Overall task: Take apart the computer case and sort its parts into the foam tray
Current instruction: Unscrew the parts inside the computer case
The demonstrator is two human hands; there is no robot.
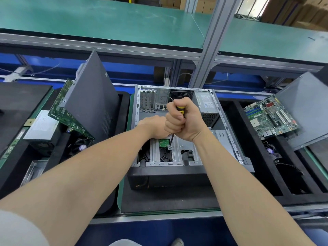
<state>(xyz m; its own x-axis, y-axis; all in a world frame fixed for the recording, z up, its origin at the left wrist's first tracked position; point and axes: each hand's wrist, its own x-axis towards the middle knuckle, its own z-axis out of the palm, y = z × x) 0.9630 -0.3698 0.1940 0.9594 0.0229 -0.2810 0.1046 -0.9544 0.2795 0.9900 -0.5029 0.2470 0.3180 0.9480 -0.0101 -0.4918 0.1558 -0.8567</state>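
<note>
The computer case (137, 103) lies open on its side on a dark pad in the middle of the bench, between two foam trays. From where I stand, the left foam tray (124, 103) holds a grey side panel (92, 96) propped on edge with a green circuit board (65, 110) leaning against it. A knock from an elbow could tip either one.

The left hand (154, 125) reaches into the case, and its fingers are hidden behind the other fist, so I cannot tell whether it holds anything. The right hand (182, 119) is a tight fist round the yellow-and-black screwdriver (181, 110), shaft pointing down at a screw (170, 147) on the drive bracket.

The main risk looks to be the tip camming out. With that much grip behind it, a slip could chew the screw head or jab the small green board (163, 142) just beside it. A freed screw might also drop through the bracket's slots.

Further right, the power supply (205, 103) sits in the case's far corner. In the right foam tray (248, 157) a motherboard (269, 118) rests tilted.
</note>
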